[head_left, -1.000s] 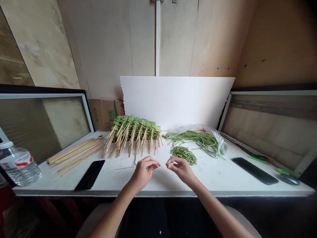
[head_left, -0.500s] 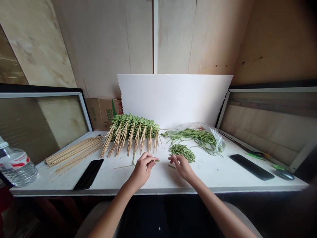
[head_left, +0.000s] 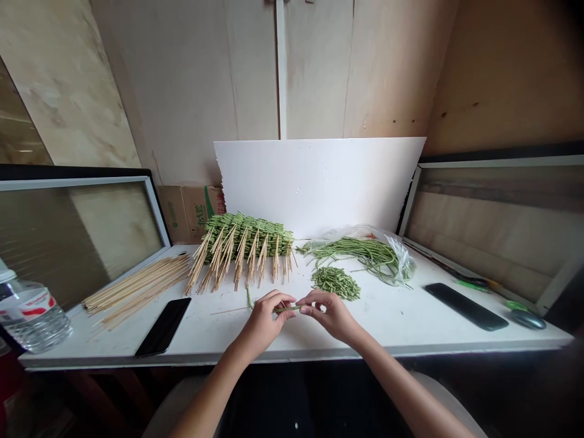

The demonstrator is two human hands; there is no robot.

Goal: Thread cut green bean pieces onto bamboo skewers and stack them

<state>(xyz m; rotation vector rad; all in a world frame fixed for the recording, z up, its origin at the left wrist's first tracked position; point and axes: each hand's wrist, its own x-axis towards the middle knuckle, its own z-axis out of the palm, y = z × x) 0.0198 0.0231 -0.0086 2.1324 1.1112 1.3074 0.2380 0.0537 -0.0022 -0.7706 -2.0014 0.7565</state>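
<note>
My left hand [head_left: 264, 317] is closed on a green long bean [head_left: 293, 308] above the front middle of the table. One bean end sticks out to the left, behind that hand. With thumb and fingers, my right hand [head_left: 332, 314] pinches the other end, its fingertips almost touching those of the left. Just behind the right hand lies a heap of short bean pieces [head_left: 335, 283]. A single bamboo skewer [head_left: 228, 311] rests on the table left of my left hand.
Skewered bean bundles [head_left: 249, 237] are stacked at the back. Loose skewers [head_left: 141, 283] and a phone [head_left: 163, 327] lie left, near a water bottle [head_left: 30, 316]. Whole long beans [head_left: 356, 252] spill from a plastic bag [head_left: 401, 261]. Another dark phone-like slab [head_left: 465, 306] and a mouse [head_left: 528, 319] sit right.
My right hand has moved left to meet the left hand and now pinches the bean. A short piece that lay beneath the right hand is no longer visible.
</note>
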